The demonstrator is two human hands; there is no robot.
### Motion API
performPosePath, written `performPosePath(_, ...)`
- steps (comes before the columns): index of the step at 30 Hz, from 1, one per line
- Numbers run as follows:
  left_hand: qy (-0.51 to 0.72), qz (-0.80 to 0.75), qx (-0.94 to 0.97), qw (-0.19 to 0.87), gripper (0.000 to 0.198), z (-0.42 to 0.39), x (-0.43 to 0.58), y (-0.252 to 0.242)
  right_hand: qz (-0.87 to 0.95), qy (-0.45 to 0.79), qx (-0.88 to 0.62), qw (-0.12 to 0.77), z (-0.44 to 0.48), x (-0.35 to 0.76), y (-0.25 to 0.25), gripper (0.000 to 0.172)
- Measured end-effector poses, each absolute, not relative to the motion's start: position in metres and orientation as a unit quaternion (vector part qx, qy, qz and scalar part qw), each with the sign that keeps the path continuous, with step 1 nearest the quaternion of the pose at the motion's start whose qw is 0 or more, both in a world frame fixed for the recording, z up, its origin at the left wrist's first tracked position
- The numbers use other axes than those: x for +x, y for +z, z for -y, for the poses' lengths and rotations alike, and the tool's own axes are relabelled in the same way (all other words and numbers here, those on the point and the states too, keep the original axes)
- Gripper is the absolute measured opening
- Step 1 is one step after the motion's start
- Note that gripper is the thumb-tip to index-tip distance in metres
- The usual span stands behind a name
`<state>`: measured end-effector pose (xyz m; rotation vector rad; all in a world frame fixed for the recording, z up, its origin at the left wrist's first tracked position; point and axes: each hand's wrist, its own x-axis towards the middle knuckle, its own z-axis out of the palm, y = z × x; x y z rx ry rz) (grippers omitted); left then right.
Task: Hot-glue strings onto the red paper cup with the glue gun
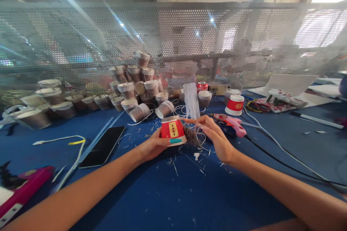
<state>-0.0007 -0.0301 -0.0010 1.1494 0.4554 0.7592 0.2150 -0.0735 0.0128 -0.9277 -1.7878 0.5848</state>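
Note:
In my left hand point(153, 145) is a red and white paper cup point(167, 130) with a gold label, its thumb with a teal nail pressed across the cup's lower part. My right hand point(214, 133) is just to the right of the cup. Its index finger stretches to the cup's upper right edge; whether it touches cannot be made out. The other fingers are loosely bent, and nothing shows in them. Beside the cup, under the right fingers, lies a tangle of brown twine point(193, 138). A pink glue gun point(234, 124) rests right of my right hand.
Several twine-wrapped cups point(127, 90) are stacked at the back left. White strips point(192, 99) stand behind my hands. Another red cup point(234, 105) is back right. A black phone point(104, 146) lies left, with a magenta tool point(29, 184) nearer. Cords and scraps litter the blue table point(162, 198).

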Motion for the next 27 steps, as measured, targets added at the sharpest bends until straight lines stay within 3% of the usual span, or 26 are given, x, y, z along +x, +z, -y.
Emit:
performPosePath(3, 0.344, -0.209, 0.519, 0.754, 0.06, 0.029, -0.003, -0.003, 0.692, 0.248, -0.412, 0.539, 0.067, 0.218, 0.01, 0.025)
performPosePath(6, 0.337, -0.204, 0.518, 0.759, 0.058, 0.028, -0.003, -0.003, 0.656, 0.252, -0.416, 0.577, 0.065, 0.219, 0.009, 0.016)
performPosePath(11, 0.335, -0.207, 0.53, 0.751, 0.058, 0.028, -0.002, -0.003, 0.724, 0.277, -0.394, 0.494, 0.068, 0.212, 0.007, 0.038)
performPosePath(16, 0.345, -0.218, 0.523, 0.749, 0.063, 0.028, -0.002, -0.002, 0.723, 0.284, -0.401, 0.485, 0.061, 0.209, 0.003, 0.021)
performPosePath(20, 0.363, -0.191, 0.492, 0.768, 0.059, 0.024, -0.006, -0.002, 0.671, 0.289, -0.438, 0.525, 0.051, 0.214, 0.0, 0.019)
performPosePath(27, 0.388, -0.13, 0.369, 0.835, 0.052, 0.016, -0.014, 0.0, 0.687, 0.135, -0.535, 0.473, 0.041, 0.227, 0.002, 0.017)
